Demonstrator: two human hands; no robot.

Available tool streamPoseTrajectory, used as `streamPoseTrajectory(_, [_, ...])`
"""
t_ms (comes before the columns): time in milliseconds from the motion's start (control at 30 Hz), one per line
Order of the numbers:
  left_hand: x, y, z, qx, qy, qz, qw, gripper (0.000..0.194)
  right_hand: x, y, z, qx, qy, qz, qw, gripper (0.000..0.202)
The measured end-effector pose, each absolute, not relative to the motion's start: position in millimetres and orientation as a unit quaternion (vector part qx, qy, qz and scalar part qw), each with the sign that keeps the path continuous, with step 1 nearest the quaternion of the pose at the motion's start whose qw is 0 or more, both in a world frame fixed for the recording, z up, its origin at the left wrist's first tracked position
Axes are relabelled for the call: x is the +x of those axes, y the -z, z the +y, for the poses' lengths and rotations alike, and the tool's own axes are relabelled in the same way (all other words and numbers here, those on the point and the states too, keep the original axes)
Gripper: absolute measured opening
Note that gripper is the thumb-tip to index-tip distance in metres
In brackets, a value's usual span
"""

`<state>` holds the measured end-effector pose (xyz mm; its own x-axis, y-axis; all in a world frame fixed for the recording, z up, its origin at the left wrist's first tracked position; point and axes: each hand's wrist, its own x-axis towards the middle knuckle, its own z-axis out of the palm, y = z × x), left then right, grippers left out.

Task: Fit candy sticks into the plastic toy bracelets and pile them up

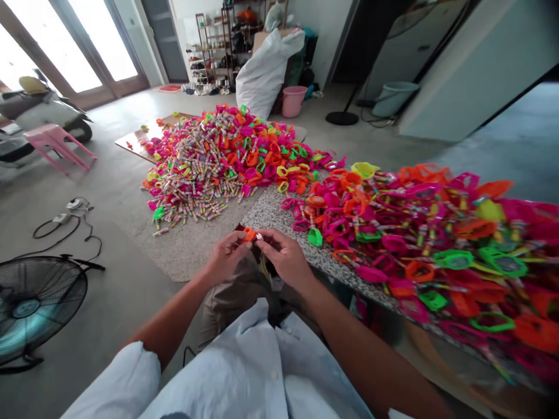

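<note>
Above my lap, my left hand (226, 255) pinches a small orange plastic piece (248, 234) between thumb and fingers. Close against it, my right hand (283, 256) is closed on a small whitish piece (259, 237), whose kind is too small to make out. The two pieces meet or nearly meet between my fingertips. Beyond my hands a heap of small wrapped candy tubes (196, 157) mixes with pink, orange, green and yellow plastic pieces. To my right lies a pile of bright plastic toy watches (419, 270), many with candy tubes attached.
The speckled stone tabletop (273, 212) has its edge just past my hands. A black fan (30, 308) and a power cord (81, 218) are on the floor at left, near a pink stool (59, 142). Farther back stand a white sack (262, 75) and a pink bucket (293, 100).
</note>
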<state>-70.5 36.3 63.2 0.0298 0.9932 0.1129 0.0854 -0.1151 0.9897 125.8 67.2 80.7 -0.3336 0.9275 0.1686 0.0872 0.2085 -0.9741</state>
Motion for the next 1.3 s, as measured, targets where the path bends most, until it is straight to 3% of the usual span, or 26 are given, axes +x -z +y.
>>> streamPoseTrajectory(200, [-58.2,-67.9,32.9,0.566,-0.479,0.499,0.449,0.045,132.6,-89.5,59.0,-0.405,-0.437,-0.675,0.436,0.027])
streamPoseTrajectory(400, [-61.5,-84.3,31.4,0.7,-0.409,0.529,0.25,0.028,137.5,-93.6,58.8,-0.4,-0.447,-0.685,0.414,0.027])
streamPoseTrajectory(567, [-67.9,-92.9,32.7,0.77,-0.318,0.525,0.174,0.026,138.2,-85.6,60.1,-0.399,-0.49,-0.657,0.411,0.033])
streamPoseTrajectory(900, [-75.0,-102.3,44.5,0.836,-0.223,0.482,0.137,0.033,139.1,-84.3,63.1,-0.422,-0.54,-0.628,0.369,0.033])
streamPoseTrajectory(1300, [-74.9,-104.5,50.8,0.866,-0.184,0.454,0.101,0.032,147.3,-89.9,63.6,-0.423,-0.438,-0.735,0.3,0.03])
